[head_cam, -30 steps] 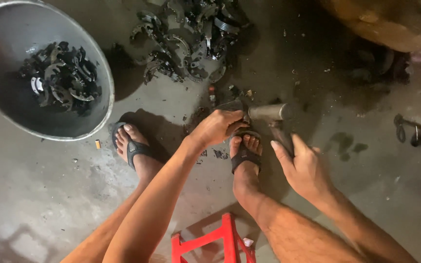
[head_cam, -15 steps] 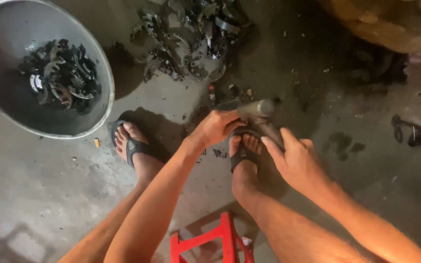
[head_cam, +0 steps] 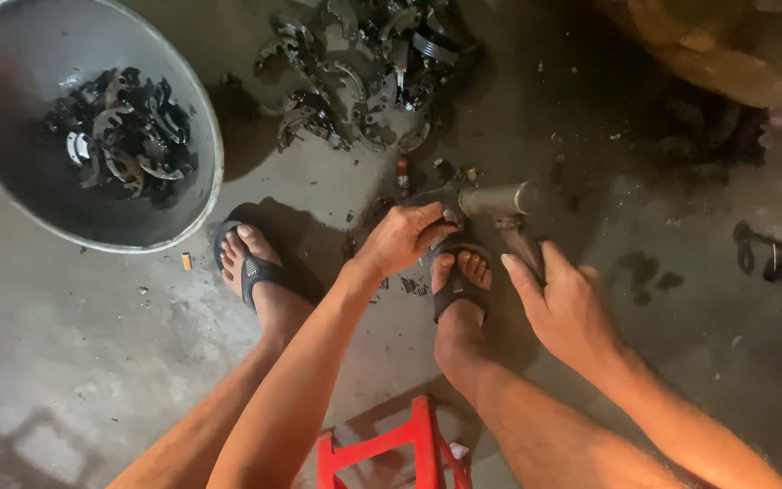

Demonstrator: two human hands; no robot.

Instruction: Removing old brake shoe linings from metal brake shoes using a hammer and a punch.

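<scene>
My left hand point(head_cam: 398, 237) reaches down to the floor just ahead of my right foot point(head_cam: 460, 281), its fingers pinched on a small dark metal part point(head_cam: 450, 220) that is mostly hidden. My right hand point(head_cam: 565, 306) is closed around the dark handle of a hammer point(head_cam: 496, 201). The hammer's grey cylindrical head lies right beside the left fingertips. Both feet wear dark sandals, and the left foot point(head_cam: 252, 263) rests near the basin.
A large grey metal basin point(head_cam: 194, 118) at the upper left holds several dark curved metal parts. A heap of similar parts point(head_cam: 364, 81) lies on the stained concrete floor at the top centre. A red plastic stool point(head_cam: 391, 448) is under me. Dark scraps point(head_cam: 767, 254) lie at the right.
A second ago my right hand hovered open beside the hammer; it has since moved in and closed on the handle. My left hand has stayed at the same spot.
</scene>
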